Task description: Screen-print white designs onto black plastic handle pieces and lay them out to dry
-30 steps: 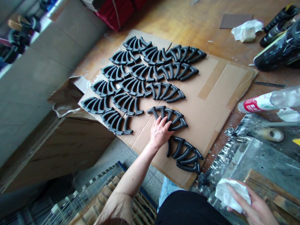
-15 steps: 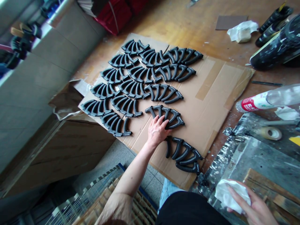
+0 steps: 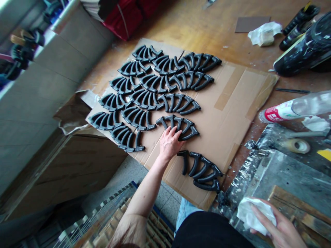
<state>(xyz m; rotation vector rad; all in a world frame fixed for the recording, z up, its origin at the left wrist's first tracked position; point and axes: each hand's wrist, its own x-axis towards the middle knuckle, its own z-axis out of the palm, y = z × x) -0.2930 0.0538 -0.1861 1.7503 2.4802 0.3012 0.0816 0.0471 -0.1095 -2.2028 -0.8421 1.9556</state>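
My left hand (image 3: pixel 170 141) rests on a group of black curved handles (image 3: pixel 184 126) lying on a sheet of cardboard (image 3: pixel 230 137). Its fingers are bent over the lower ends of the handles, and part of the grip is hidden under the hand. At the lower right, my right hand (image 3: pixel 283 225) is closed on a crumpled white cloth (image 3: pixel 254 213). Nearer to me on the cardboard lies a looser group of the same handles (image 3: pixel 204 168). Several more fan-shaped groups of handles (image 3: pixel 152 82) lie in rows toward the far left.
On the right are a plastic bottle (image 3: pixel 292 110), a tape roll (image 3: pixel 297 146), black cylinders (image 3: pixel 302 48) and a plastic-covered surface (image 3: pixel 289 172). A white bundle (image 3: pixel 265 33) lies farther back. A cardboard box (image 3: pixel 69 162) and a wire rack (image 3: pixel 103 217) stand beside the wooden table (image 3: pixel 196 24).
My left hand and the handles under it have shifted slightly left, toward the other rows. My right hand keeps its hold on the cloth. The whole view has moved a little.
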